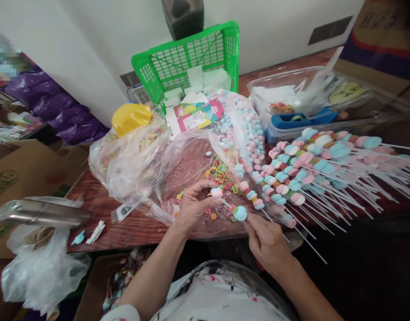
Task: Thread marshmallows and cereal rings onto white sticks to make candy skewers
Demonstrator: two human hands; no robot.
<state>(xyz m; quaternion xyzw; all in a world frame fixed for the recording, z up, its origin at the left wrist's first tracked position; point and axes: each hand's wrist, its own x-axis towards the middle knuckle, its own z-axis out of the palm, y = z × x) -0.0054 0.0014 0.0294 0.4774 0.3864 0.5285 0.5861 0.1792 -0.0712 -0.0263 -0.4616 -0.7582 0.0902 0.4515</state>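
beside left hand (193, 203), loose rings (213, 216)

The person wears a loose white top (221, 301) printed with irregular black and grey patches, heaviest along the rounded front edge, and scattered with small pinkish-red marks. The patches look brushed or floral, though blur hides their exact shapes. A white sleeve (122, 313) ends near the left elbow, with a trace of pinkish red low on it. The left hand (194, 206) and right hand (269, 240) are bare, as are both forearms.
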